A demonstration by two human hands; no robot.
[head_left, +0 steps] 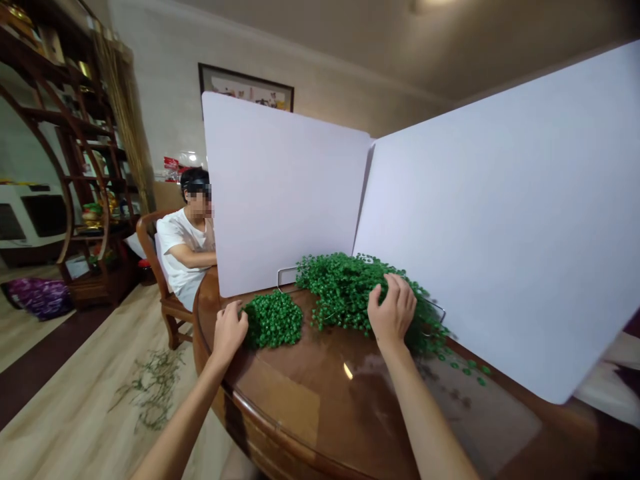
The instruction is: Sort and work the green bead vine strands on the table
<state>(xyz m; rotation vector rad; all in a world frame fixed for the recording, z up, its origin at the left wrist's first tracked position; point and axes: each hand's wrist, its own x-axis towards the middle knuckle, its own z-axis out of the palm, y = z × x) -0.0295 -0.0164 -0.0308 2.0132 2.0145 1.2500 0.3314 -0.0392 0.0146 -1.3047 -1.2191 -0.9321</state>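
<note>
- And here, with twelve o'clock straight ahead of the wearer, the right hand [393, 310] is at twelve to one, half spread, thumb parted from the bent fingers, palm side against the large green bunch [345, 285].
- Over at eleven, the left hand [231, 328] is loosely curled at the near-left edge of the small green bunch [275, 321]; the fingertips are partly hidden, so whether they pinch a strand, I cannot tell.
- That small bunch at eleven is a compact, low mound, tightly packed with rounded, glossy, bead-like bits.
- The large one, at twelve, is looser and shaggier: thin stems, little round leaves, stray strands trailing off towards one.
- Both lie on a round table [280, 413], brown and polished, glossy enough to throw back a bright glint.
- Behind them, two smooth white boards stand upright, the left board [285, 200] towards twelve, the right board [500, 220] at one, corners rounded, thin metal wire at their feet.
- Out at ten, wispy strands [153, 387] litter the pale wood-grained floor [95, 373].
</note>
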